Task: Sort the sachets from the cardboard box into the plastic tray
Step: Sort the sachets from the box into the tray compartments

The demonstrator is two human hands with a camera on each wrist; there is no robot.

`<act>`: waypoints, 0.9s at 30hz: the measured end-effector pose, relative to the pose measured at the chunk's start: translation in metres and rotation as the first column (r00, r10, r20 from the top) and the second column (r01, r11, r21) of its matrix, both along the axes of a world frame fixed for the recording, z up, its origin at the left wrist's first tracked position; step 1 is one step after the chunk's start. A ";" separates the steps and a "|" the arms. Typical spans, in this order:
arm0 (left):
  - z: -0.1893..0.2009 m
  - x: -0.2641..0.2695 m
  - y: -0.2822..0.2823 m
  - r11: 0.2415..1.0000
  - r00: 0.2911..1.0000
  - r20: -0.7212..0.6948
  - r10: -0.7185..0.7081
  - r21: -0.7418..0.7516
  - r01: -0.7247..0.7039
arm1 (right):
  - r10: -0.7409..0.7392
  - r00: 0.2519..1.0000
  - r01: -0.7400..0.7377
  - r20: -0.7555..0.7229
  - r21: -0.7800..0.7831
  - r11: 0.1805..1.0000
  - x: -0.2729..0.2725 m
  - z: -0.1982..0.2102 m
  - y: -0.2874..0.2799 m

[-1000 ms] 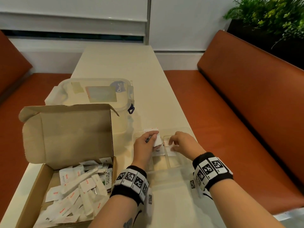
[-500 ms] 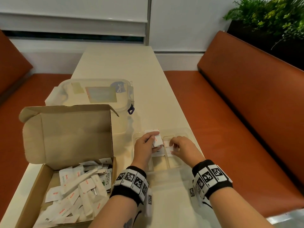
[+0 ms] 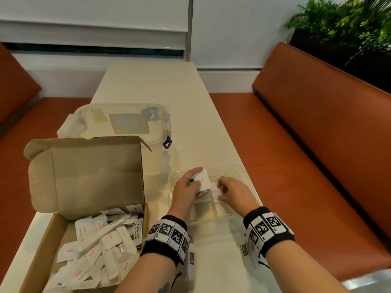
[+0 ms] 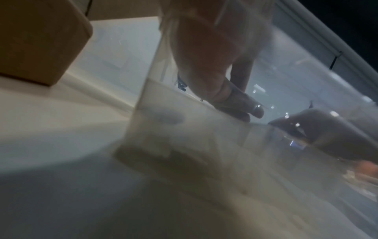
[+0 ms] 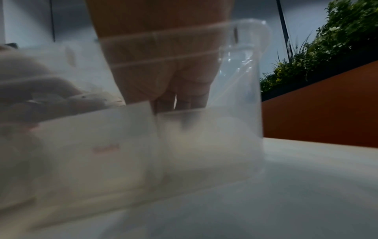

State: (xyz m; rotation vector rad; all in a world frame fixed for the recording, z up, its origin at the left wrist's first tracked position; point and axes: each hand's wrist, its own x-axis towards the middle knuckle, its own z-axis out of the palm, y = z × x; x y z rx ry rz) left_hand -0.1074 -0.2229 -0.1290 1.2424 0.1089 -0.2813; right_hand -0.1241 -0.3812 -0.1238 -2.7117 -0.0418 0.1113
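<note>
Left hand point(image 3: 188, 188): gripped a bundle of sachets point(image 3: 203, 181) over the plastic tray point(image 3: 241, 172).
Right hand point(image 3: 232, 190): pinched one sachet point(image 3: 215, 193) inside the tray.
Cardboard box point(image 3: 42, 248): left of the tray.

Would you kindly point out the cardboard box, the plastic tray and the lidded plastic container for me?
cardboard box point(image 3: 84, 178): head view, inside of the raised lid.
plastic tray point(image 3: 237, 169): head view, far right rim.
lidded plastic container point(image 3: 127, 121): head view, middle of the lid.
</note>
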 end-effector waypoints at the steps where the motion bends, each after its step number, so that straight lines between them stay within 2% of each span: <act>1: 0.000 0.000 0.000 1.000 1.000 0.003 -0.001 0.013 0.001 | -0.011 0.999 0.010 0.032 0.005 1.000 0.000 0.001 0.000; 2: -0.001 0.001 -0.001 1.000 1.000 0.009 -0.001 0.025 0.001 | -0.044 0.996 0.042 0.082 0.032 0.999 0.000 0.002 0.001; 4: -0.002 0.001 -0.002 0.999 1.000 0.026 -0.009 0.039 0.008 | -0.161 0.971 0.126 0.176 0.194 0.973 0.000 0.007 0.006; 7: -0.004 0.000 0.000 0.998 0.998 0.062 -0.029 0.050 0.026 | -0.254 0.965 0.194 0.064 0.479 0.856 0.002 0.012 0.016; 10: -0.004 0.001 0.001 0.999 0.998 0.058 -0.021 0.035 0.019 | -0.258 0.965 0.225 -0.042 0.631 0.742 0.003 0.012 0.021; 13: -0.004 0.002 0.000 0.999 1.000 0.007 -0.003 -0.032 0.003 | -0.281 0.958 0.243 -0.065 0.707 0.664 0.003 0.011 0.018; 16: -0.005 0.003 -0.001 0.999 1.000 -0.001 0.002 -0.033 -0.002 | -0.279 0.959 0.234 -0.053 0.704 0.670 0.003 0.011 0.016; 20: -0.007 0.002 -0.001 0.995 0.998 0.063 -0.024 0.095 0.018 | -0.228 0.973 0.188 -0.032 0.681 0.708 0.002 0.016 0.014; 23: -0.011 0.001 -0.002 0.984 0.995 0.085 -0.060 0.170 0.045 | -0.253 0.967 0.182 0.018 0.647 0.741 0.006 0.023 0.012; 25: -0.013 0.001 -0.002 0.978 0.994 0.084 -0.074 0.201 0.056 | -0.272 0.961 0.174 0.049 0.657 0.734 0.009 0.029 0.012; 27: -0.014 0.002 -0.003 0.975 0.994 0.080 -0.068 0.215 0.049 | -0.244 0.966 0.141 0.081 0.626 0.767 0.011 0.035 0.011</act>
